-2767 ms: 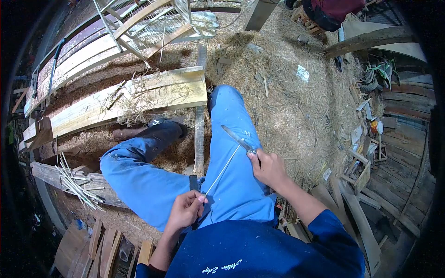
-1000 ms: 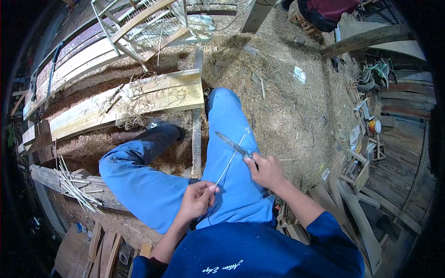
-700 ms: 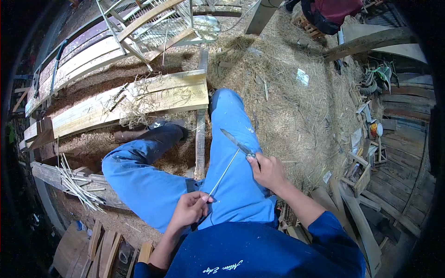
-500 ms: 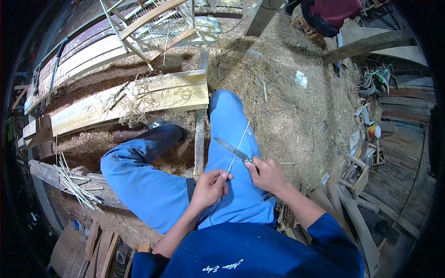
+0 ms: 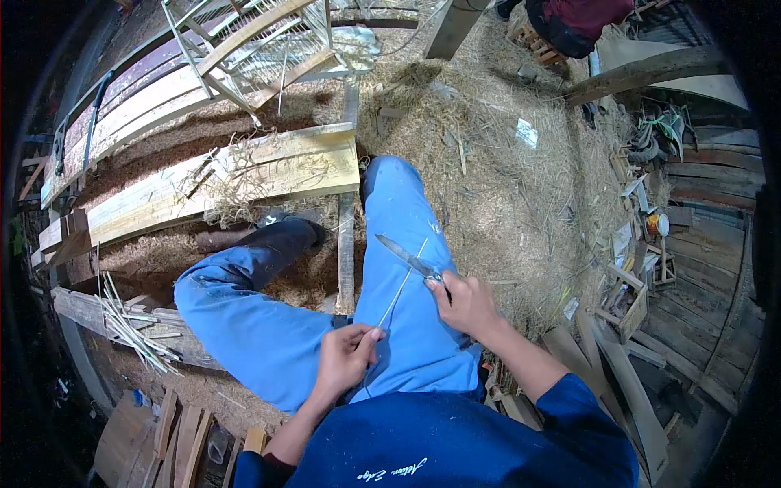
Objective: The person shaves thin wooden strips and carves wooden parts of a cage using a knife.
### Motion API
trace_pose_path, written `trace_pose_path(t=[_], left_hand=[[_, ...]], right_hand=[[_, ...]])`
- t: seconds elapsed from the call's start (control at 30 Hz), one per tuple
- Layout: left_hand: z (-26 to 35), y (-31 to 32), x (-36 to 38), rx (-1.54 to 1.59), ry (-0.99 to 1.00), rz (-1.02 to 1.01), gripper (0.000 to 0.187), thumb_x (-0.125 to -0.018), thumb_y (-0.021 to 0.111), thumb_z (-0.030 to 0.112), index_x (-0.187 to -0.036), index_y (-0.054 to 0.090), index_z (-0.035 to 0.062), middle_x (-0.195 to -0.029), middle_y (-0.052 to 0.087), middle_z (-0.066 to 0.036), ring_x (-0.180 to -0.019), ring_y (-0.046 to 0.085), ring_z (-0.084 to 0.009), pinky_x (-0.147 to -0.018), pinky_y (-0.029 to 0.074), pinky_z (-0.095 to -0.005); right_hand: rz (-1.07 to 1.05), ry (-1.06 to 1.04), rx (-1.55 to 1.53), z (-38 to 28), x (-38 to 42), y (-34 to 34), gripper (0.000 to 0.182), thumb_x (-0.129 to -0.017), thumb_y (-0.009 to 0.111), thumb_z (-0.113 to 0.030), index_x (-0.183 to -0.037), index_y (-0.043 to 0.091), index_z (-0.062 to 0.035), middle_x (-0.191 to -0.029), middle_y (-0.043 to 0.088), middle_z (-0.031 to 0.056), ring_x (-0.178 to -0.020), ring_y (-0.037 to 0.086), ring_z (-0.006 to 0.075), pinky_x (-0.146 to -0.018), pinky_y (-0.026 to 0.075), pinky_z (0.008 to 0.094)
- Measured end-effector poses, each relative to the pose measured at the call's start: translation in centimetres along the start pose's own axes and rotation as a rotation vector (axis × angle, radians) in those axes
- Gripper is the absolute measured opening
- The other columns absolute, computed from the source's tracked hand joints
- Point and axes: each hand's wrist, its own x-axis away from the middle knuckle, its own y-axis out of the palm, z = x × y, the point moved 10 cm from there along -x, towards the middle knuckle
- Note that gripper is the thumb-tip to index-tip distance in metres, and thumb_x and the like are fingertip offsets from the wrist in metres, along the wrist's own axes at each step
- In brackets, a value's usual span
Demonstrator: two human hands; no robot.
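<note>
Above my lap, my left hand (image 5: 350,355) is closed in a pinch on the lower end of a thin pale stick (image 5: 399,291). The stick slants up and to the right over my blue trouser leg. My right hand (image 5: 468,305) is wrapped round the handle of a knife (image 5: 407,256), whose blade points up and to the left. Blade and stick cross near the stick's upper part.
Wooden planks (image 5: 309,163) with shavings lie at the left. Thin sticks (image 5: 134,329) are piled on a beam, below a slatted wooden frame (image 5: 260,49). A person (image 5: 569,24) is at the top right. A wooden crate (image 5: 626,305) stands at the right.
My left hand has moved down and left, drawing the stick with it, so less of the stick extends beyond the blade. My right hand and the knife have stayed nearly in place.
</note>
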Motion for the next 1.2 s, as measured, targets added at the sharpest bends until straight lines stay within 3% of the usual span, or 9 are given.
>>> trace_pose_path(t=[0.27, 0.7, 0.8, 1.0, 1.1, 1.2], left_hand=[[-2.4, -2.8, 4.0, 0.023, -0.094, 0.000, 0.026, -0.106, 0.066, 0.023, -0.101, 0.076, -0.0010, -0.062, 0.063, -0.001, -0.046, 0.048, -0.0048, -0.043, 0.034, -0.0244], [2.2, 3.8, -5.4, 0.047, 0.024, -0.098, 0.024, -0.108, 0.056, 0.016, -0.104, 0.073, -0.0010, -0.062, 0.062, -0.002, -0.046, 0.048, -0.0058, -0.043, 0.037, -0.0258], [1.4, 2.7, -4.4, 0.027, 0.068, -0.134, 0.025, -0.108, 0.057, 0.017, -0.103, 0.073, -0.0013, -0.061, 0.061, -0.002, -0.045, 0.047, -0.0057, -0.042, 0.035, -0.0256], [-0.7, -0.4, -0.2, 0.123, -0.114, -0.158, 0.028, -0.106, 0.063, 0.026, -0.100, 0.073, 0.0003, -0.060, 0.061, -0.003, -0.042, 0.047, -0.0057, -0.040, 0.032, -0.0238], [-0.7, -1.1, 1.5, 0.134, -0.134, -0.168, 0.026, -0.108, 0.061, 0.022, -0.103, 0.073, -0.0004, -0.060, 0.060, -0.002, -0.044, 0.045, -0.0047, -0.041, 0.031, -0.0232], [-1.7, -1.8, 2.9, 0.136, -0.159, -0.154, 0.026, -0.108, 0.061, 0.023, -0.103, 0.073, -0.0003, -0.061, 0.060, -0.002, -0.044, 0.044, -0.0046, -0.041, 0.030, -0.0231]], right_hand=[[0.073, -0.022, -0.015, 0.0, -0.5, -0.2, 0.039, -0.102, 0.061, -0.038, -0.081, 0.063, -0.0051, -0.061, 0.063, 0.0263, -0.060, 0.067, 0.0487, -0.054, 0.052, 0.0588], [-0.004, -0.114, -0.078, -1.0, 0.6, -0.2, 0.040, -0.101, 0.063, -0.039, -0.080, 0.063, -0.0051, -0.058, 0.061, 0.0248, -0.058, 0.065, 0.0488, -0.052, 0.051, 0.0579], [0.033, -0.078, -0.042, -0.9, 0.7, -0.3, 0.040, -0.101, 0.063, -0.040, -0.081, 0.063, -0.0055, -0.058, 0.061, 0.0249, -0.058, 0.066, 0.0488, -0.052, 0.051, 0.0580], [0.020, -0.042, -0.014, -0.9, 0.2, -0.4, 0.041, -0.102, 0.062, -0.042, -0.082, 0.063, -0.0062, -0.059, 0.061, 0.0259, -0.060, 0.067, 0.0481, -0.053, 0.052, 0.0586], [0.048, -0.066, -0.006, -1.3, 0.2, -0.4, 0.034, -0.101, 0.064, -0.034, -0.083, 0.061, -0.0048, -0.057, 0.059, 0.0249, -0.056, 0.064, 0.0486, -0.053, 0.049, 0.0574], [0.036, -0.019, 0.029, -0.5, -0.1, 0.0, 0.041, -0.102, 0.061, -0.042, -0.082, 0.063, -0.0060, -0.061, 0.063, 0.0262, -0.061, 0.068, 0.0478, -0.055, 0.052, 0.0589]])
